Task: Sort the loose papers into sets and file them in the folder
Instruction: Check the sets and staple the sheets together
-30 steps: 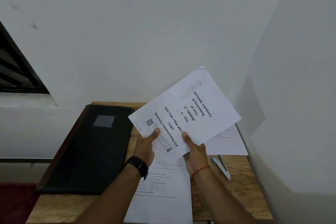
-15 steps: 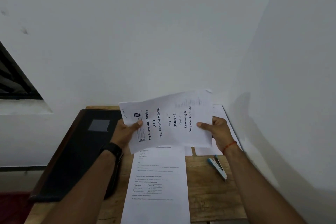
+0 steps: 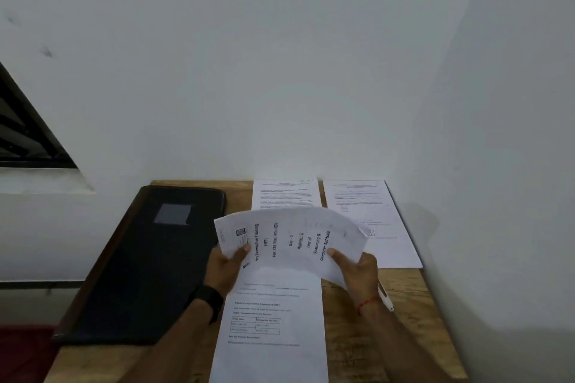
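A white printed set of papers point(image 3: 292, 239) is held above the wooden desk, turned sideways and bowed upward in the middle. My left hand point(image 3: 225, 267) pinches its left end, thumb on top. At the right end, my right hand point(image 3: 357, 270) pinches it the same way. A closed black folder point(image 3: 149, 264) lies flat on the desk's left side. Beneath the held set a printed sheet with a small table point(image 3: 273, 329) lies on the desk. Two more printed sheets lie at the back, one in the middle point(image 3: 284, 194) and one on the right point(image 3: 373, 214).
The wooden desk point(image 3: 404, 320) stands in a corner, with white walls behind and to the right. A white stapler point(image 3: 385, 298) lies by my right wrist, partly hidden. A dark window opening point(image 3: 25, 134) sits at the left.
The held set has swung from a slanted lift to sideways and come down lower over the desk. My right hand moved from its bottom edge to its right end. The set now bows.
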